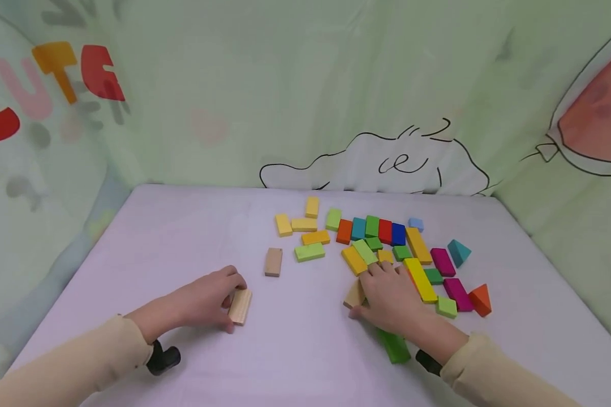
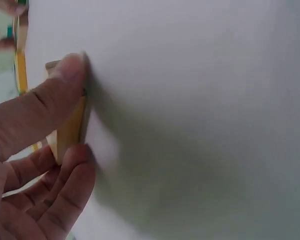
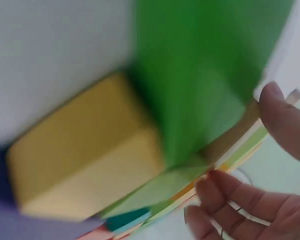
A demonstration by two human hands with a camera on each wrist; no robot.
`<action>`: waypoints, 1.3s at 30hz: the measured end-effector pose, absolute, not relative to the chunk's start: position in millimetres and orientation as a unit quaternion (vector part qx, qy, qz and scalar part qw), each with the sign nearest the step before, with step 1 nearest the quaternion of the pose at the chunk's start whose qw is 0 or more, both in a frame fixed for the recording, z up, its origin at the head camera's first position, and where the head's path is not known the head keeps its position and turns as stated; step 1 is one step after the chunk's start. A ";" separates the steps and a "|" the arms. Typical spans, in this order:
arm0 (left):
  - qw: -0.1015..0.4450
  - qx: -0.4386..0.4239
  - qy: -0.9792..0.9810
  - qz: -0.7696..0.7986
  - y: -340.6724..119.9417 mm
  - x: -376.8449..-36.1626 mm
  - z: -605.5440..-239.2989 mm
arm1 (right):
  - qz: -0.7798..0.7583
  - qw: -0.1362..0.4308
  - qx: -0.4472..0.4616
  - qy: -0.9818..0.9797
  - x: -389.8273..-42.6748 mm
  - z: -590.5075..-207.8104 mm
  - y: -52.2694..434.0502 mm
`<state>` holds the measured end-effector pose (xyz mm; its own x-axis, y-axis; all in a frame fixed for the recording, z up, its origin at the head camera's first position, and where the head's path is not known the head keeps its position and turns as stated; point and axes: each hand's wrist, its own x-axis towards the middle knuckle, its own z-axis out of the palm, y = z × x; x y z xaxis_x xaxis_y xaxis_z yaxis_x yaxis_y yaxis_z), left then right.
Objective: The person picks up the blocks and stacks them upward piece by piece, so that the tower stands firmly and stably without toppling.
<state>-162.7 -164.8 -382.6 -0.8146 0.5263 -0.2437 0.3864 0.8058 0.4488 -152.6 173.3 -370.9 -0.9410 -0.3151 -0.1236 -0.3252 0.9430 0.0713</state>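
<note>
My left hand (image 1: 209,301) pinches a plain wooden block (image 1: 240,307) at the left of the table, thumb at one end and fingertips at the other. In the left wrist view the thumb covers part of this block (image 2: 69,127). My right hand (image 1: 394,297) reaches over the near edge of the coloured pile, with thumb and fingers around a second plain wooden block (image 1: 354,295). That block (image 3: 232,135) shows between thumb and fingertips in the right wrist view. A long green block (image 1: 394,346) lies just under the right wrist.
A third plain wooden block (image 1: 273,262) lies between the hands, farther back. Yellow blocks (image 1: 304,225) and a light green block (image 1: 309,252) lie behind it. Coloured blocks crowd the right, with a teal triangular block (image 1: 459,252) and an orange one (image 1: 481,299) at the outer edge.
</note>
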 end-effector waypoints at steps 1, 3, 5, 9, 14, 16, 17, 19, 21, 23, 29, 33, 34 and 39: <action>0.177 0.250 0.932 0.193 -157.3 -159.4 -383.4 | 0.034 0.056 -0.177 0.982 -151.0 -370.9 170.0; 0.171 0.258 0.930 0.197 -141.0 -154.1 -385.1 | 0.004 0.062 -0.212 0.975 -149.0 -371.7 162.2; 0.165 0.264 0.929 0.202 -124.7 -150.4 -387.0 | -0.031 0.075 -0.253 0.964 -148.1 -373.3 153.8; 0.159 0.273 0.925 0.212 -100.7 -147.4 -390.2 | -0.065 0.103 -0.310 0.943 -146.9 -375.7 140.1; 0.150 0.282 0.923 0.213 -90.3 -148.2 -390.5 | -0.055 0.136 -0.280 0.949 -147.9 -373.6 135.0; 0.149 0.284 0.923 0.214 -89.2 -148.6 -390.5 | -0.054 0.146 -0.266 0.951 -148.9 -372.9 134.1; 0.149 0.284 0.922 0.216 -88.6 -148.7 -390.2 | -0.055 0.150 -0.264 0.951 -149.3 -372.8 133.4; 0.147 0.288 0.922 0.215 -87.4 -149.1 -390.7 | -0.051 0.152 -0.269 0.950 -150.0 -373.5 131.5; 0.146 0.290 0.921 0.216 -86.3 -149.4 -391.4 | -0.044 0.151 -0.272 0.949 -150.1 -374.5 129.2; 0.145 0.292 0.920 0.216 -85.6 -149.6 -391.6 | -0.034 0.152 -0.269 0.950 -149.5 -374.9 127.0; 0.147 0.292 0.920 0.216 -84.9 -149.4 -390.9 | -0.025 0.151 -0.269 0.951 -148.8 -373.8 126.2; 0.151 0.288 0.921 0.217 -84.3 -148.9 -391.3 | -0.023 0.150 -0.273 0.950 -149.3 -375.2 126.3; 0.152 0.287 0.921 0.217 -84.1 -148.8 -391.3 | -0.022 0.150 -0.273 0.950 -149.1 -375.5 126.3; 0.163 0.279 0.920 0.221 -86.3 -150.6 -387.2 | -0.026 0.157 -0.267 0.951 -151.3 -366.7 129.8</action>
<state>-150.6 -86.3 -387.2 -0.7909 0.5860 -0.1763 0.4420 0.7463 0.4976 -151.3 129.8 -366.7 -0.8083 -0.5158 -0.2839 -0.4992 0.8561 -0.1338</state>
